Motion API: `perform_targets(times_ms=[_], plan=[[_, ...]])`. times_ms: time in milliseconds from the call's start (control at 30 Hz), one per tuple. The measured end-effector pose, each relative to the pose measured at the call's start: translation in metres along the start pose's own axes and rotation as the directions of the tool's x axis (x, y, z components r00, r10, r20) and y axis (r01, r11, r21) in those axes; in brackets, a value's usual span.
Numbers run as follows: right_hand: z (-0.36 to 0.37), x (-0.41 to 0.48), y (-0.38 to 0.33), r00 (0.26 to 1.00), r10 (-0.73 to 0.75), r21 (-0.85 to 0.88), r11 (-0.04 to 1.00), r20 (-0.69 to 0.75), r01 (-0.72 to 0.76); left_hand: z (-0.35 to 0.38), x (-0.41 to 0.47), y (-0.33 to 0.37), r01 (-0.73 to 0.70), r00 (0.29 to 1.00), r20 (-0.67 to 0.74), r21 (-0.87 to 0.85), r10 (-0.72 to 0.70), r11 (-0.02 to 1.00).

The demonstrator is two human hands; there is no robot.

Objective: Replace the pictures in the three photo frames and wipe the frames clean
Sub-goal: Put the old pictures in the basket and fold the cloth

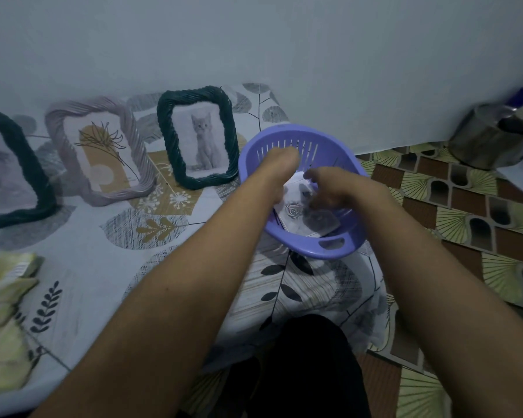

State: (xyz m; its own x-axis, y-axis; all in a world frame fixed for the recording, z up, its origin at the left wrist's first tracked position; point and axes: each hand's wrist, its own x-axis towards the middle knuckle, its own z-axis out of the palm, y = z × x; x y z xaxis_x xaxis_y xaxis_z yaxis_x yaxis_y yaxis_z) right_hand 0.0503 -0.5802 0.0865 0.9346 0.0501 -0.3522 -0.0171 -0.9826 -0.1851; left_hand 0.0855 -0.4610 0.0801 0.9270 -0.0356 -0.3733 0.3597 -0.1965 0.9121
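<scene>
- Both hands down inside the purple basket (302, 236), tipped toward the camera on the patterned cloth (103, 251).
- Left hand (280, 164) curled near the slotted wall; grip impossible to tell.
- Right hand (332, 191) over loose pictures (296, 212), fingers bent, contact unclear through blur.
- 3 frames leaning against the wall: dark frame (15, 170), lilac frame (100, 152), green kitten frame (197, 137).
- Yellow rag (3, 312) lying far left.

Both hands, left hand (280, 164) and right hand (329, 188), reach into a purple basket (338, 245) of loose pictures (296, 212) beside three photo frames (197, 140) against the wall.
</scene>
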Motion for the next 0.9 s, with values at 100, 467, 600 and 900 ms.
perform_targets(times_ms=[100, 467, 600, 900], plan=[[-0.002, -0.007, -0.002, 0.991, -0.030, -0.187, 0.981, 0.131, 0.054, -0.002, 0.016, 0.003, -0.201, 0.979, 0.133, 0.482, 0.155, 0.853], [0.016, -0.009, -0.005, 0.994, -0.069, -0.384, 0.918, 0.085, 0.096, -0.003, 0.042, -0.005, -0.328, 0.944, 0.314, 0.915, 0.096, 0.236], [0.016, -0.010, -0.004, 0.996, -0.082, -0.350, 0.932, 0.046, 0.093, -0.003, 0.042, -0.006, -0.352, 0.935, 0.336, 0.915, 0.112, 0.195], [0.012, -0.014, -0.005, 0.996, -0.065, -0.324, 0.943, 0.053, 0.079, -0.002, 0.028, -0.003, -0.369, 0.929, 0.348, 0.902, 0.128, 0.223]])
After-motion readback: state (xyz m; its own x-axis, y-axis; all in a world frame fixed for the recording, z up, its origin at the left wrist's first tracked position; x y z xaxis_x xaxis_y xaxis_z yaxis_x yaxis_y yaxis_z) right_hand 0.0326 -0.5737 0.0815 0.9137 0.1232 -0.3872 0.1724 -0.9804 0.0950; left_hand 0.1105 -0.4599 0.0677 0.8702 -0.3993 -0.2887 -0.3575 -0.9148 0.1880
